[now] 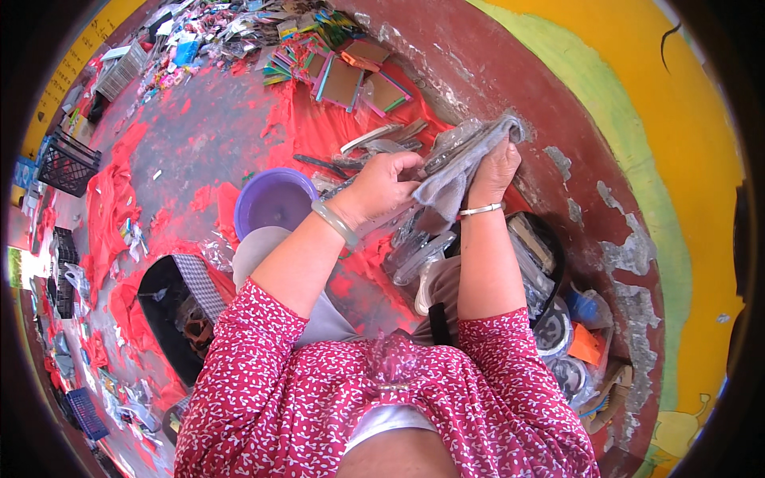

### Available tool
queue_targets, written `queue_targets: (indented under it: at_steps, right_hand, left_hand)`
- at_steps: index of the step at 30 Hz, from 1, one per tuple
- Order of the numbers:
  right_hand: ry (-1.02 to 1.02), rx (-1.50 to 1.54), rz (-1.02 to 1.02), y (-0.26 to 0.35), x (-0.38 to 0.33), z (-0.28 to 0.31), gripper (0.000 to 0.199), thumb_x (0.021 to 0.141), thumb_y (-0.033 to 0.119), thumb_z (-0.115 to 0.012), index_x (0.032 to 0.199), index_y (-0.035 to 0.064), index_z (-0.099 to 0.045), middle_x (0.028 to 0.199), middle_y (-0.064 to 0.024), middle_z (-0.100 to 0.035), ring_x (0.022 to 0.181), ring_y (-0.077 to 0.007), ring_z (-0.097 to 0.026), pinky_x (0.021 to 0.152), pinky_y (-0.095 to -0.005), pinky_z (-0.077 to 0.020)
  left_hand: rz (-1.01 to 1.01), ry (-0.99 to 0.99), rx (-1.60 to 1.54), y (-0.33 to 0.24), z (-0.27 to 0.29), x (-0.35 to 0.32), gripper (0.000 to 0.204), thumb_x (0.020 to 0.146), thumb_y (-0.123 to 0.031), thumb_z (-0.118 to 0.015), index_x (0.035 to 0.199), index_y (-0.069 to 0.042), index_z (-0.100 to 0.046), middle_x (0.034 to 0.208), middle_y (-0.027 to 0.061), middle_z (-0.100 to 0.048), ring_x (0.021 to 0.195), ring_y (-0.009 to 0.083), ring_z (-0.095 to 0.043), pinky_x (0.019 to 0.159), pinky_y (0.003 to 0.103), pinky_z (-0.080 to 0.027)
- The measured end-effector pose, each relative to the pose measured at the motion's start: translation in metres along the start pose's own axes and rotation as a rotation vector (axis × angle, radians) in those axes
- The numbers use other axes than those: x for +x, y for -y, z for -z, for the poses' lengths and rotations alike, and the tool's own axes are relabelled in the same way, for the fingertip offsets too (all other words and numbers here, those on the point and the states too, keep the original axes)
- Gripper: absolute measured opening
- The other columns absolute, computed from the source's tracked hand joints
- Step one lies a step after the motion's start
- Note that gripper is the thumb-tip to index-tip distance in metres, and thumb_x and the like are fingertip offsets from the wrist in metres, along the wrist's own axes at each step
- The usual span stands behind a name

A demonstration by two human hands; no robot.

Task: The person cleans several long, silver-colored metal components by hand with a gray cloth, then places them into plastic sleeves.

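Note:
A grey cloth is wrapped over a flat, dark item in clear plastic, held up in front of me. My right hand is closed on the cloth, pressing it against the item's right side. At the near left edge of the item, my left hand is closed with curled fingers, gripping the plastic. The cloth hides much of the item, so its kind cannot be told. Below my hands, several plastic-wrapped pieces lie by my foot.
A purple basin holding water stands left of my forearm. Notebooks or boards are piled beyond, on red sheeting. A black bag sits at left. A dark container of packages stands right, beside the peeling wall. Black crates stand far left.

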State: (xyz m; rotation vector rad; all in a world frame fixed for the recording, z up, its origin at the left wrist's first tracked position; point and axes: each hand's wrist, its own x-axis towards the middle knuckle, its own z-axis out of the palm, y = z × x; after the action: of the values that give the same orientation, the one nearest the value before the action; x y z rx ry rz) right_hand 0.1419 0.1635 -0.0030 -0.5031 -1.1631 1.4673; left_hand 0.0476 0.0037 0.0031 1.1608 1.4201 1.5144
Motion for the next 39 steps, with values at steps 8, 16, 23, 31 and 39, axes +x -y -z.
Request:
queue_targets:
  at_steps: [8,16,23,31,39]
  right_hand:
    - [0.179,0.493,-0.611,0.017,0.014,0.016,0.04,0.083,0.04,-0.053,0.103,0.0058,-0.053,0.101,-0.0108,-0.058,0.089,-0.025,-0.057,0.076,-0.0367,-0.0497]
    - [0.608,0.527,-0.571,0.003,-0.024,-0.013,0.039,0.072,0.026,-0.073,0.101,0.0057,-0.055,0.089,0.0001,-0.059,0.081,-0.0132,-0.056,0.072,-0.0267,-0.0475]
    - [0.352,0.361,-0.584,0.008,-0.028,-0.027,0.017,0.086,0.011,-0.054,0.099,0.0006,-0.056,0.09,-0.0083,-0.062,0.08,-0.019,-0.061,0.073,-0.0309,-0.0498]
    - [0.51,0.249,-0.662,0.009,-0.044,-0.037,0.024,0.086,0.015,-0.055,0.103,-0.0015,-0.054,0.092,-0.0082,-0.061,0.078,-0.0169,-0.061,0.07,-0.0299,-0.0501]
    - [0.574,0.146,-0.803,-0.001,-0.048,-0.05,0.028,0.08,0.009,-0.059,0.105,-0.0023,-0.053,0.093,-0.008,-0.061,0.079,-0.0166,-0.06,0.071,-0.0286,-0.0488]
  left_hand:
    - [0.058,-0.178,-0.426,-0.013,0.021,-0.008,0.032,0.074,-0.007,-0.066,0.104,0.0,-0.056,0.087,0.0014,-0.059,0.078,0.0081,-0.055,0.07,0.024,-0.046]
    - [-0.036,-0.235,-0.352,-0.012,0.012,0.0,0.029,0.077,-0.003,-0.062,0.104,-0.002,-0.054,0.091,0.0015,-0.06,0.079,0.0094,-0.057,0.073,0.026,-0.047]
    - [-0.137,-0.299,0.5,-0.013,0.014,0.001,0.03,0.081,-0.029,-0.062,0.087,0.0,-0.061,0.067,0.0102,-0.055,0.067,0.0105,-0.056,0.061,0.027,-0.044]
    - [-0.037,-0.268,-0.406,-0.017,0.025,0.013,0.03,0.088,-0.027,-0.053,0.107,-0.003,-0.055,0.097,0.0035,-0.06,0.083,0.012,-0.056,0.073,0.025,-0.045]
    - [-0.028,-0.306,-0.503,-0.007,0.022,0.019,0.024,0.09,-0.026,-0.05,0.097,-0.004,-0.058,0.089,0.0043,-0.061,0.08,0.0126,-0.058,0.073,0.028,-0.046]
